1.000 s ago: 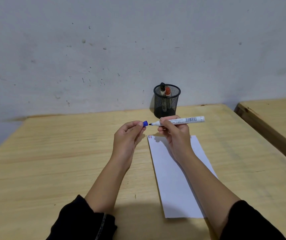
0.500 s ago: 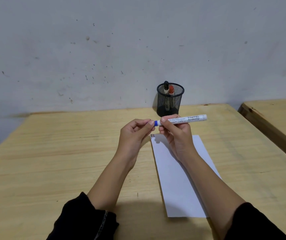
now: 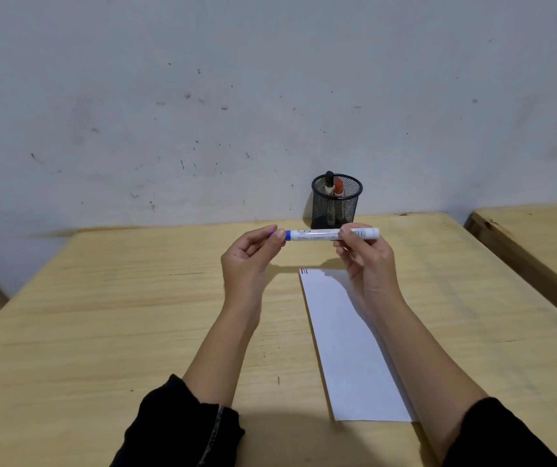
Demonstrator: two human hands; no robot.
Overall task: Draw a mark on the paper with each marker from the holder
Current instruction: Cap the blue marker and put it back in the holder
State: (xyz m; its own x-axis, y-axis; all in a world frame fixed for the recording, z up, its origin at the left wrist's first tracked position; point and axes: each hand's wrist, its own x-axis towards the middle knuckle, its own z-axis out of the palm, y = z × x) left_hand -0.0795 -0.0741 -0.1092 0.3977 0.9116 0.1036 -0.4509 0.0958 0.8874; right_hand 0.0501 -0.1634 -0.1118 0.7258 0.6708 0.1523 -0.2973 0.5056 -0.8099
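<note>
Above the middle of the table [image 3: 135, 298], I hold the blue marker [image 3: 324, 234] level between both hands. My left hand [image 3: 248, 264] pinches the blue cap end with thumb and fingertips; my right hand [image 3: 366, 261] grips the white barrel near its tail. The cap looks seated on the marker, so I judge this one is done and being closed up, though I cannot tell whether it has clicked fully home.

Below my right hand lies the paper [image 3: 348, 348], a long white sheet running from near the table's front edge toward the back. At its far left corner sit a few short marks [image 3: 303, 271], reddish as far as I can tell; they are too small to count or to sort by colour with any certainty.

Next, I think, comes letting go with the left hand and carrying the marker to the holder [image 3: 336, 205], the black mesh cup standing at the back edge of the table against the wall. It needs to go in upright without knocking the cup.

Inside the holder stand two markers, one with a black cap [image 3: 329, 182] and one with a red cap [image 3: 338, 187], leaning side by side. Whether either still needs its mark I cannot tell.
</note>
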